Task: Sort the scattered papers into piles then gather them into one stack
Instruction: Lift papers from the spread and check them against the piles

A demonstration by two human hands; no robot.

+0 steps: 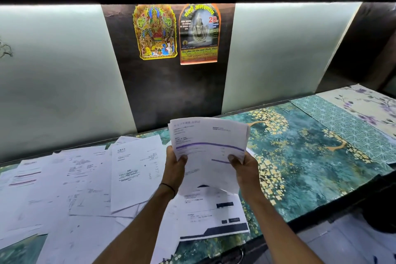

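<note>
Papers gripped by left hand and right hand above worktop; more sheets scattered below.

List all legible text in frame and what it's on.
"20": red numeral, upper right of the arched poster on the dark panel.
Rest of the arched poster: Devanagari script, too blurred to read.
On the deity sticker: small lettering, not legible.
On the held sheets: print too small to read.
On the scattered papers on the table: print blurred.
</note>
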